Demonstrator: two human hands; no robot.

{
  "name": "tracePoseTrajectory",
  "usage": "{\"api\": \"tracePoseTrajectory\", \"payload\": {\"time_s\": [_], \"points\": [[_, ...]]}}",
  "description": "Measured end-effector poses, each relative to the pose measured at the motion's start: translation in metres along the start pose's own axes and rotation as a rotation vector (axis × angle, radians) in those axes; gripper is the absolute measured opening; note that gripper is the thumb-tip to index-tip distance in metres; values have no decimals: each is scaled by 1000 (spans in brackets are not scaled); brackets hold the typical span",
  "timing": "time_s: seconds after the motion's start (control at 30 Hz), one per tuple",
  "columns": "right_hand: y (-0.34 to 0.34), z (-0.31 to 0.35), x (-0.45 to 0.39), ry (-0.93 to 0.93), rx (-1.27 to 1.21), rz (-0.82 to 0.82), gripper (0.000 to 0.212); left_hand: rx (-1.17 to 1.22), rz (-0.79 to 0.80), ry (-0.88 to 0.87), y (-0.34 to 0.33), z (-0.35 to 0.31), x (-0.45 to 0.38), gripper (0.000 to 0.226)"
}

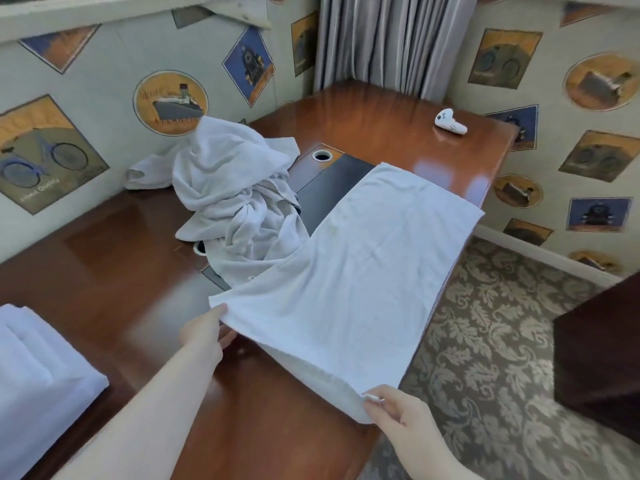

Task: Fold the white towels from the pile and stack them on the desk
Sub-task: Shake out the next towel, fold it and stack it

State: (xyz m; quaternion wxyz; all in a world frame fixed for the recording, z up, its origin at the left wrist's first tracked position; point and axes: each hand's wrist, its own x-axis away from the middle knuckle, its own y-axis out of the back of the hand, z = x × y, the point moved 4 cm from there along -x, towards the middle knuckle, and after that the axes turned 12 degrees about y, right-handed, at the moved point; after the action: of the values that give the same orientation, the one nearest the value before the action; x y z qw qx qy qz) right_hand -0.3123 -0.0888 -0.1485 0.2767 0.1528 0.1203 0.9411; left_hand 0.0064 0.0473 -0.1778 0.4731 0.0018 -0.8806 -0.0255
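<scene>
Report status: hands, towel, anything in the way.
Left hand and right hand pinch near corners of spread towel. Unfolded pile behind it, folded stack at left. Small white object far off, not blocking.

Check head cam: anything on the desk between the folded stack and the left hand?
Nothing. In the head view, only bare glossy desk separates the folded towel stack from the left hand, which grips the spread towel.

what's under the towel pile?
The pile sits on the desk, overlapping a black panel. A round grommet peeks out at its left edge. The rest is covered.
</scene>
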Motion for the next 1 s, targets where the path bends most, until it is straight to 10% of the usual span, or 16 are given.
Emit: {"api": "tracePoseTrajectory", "payload": {"time_s": [0.3,1.0], "points": [[51,19,-35,-165,-613,-109,14,69,227,-8,-35,-52,49,17],[344,-19,-200,-219,-919,-226,23,57,477,-82,-404,-89,138,34]]}}
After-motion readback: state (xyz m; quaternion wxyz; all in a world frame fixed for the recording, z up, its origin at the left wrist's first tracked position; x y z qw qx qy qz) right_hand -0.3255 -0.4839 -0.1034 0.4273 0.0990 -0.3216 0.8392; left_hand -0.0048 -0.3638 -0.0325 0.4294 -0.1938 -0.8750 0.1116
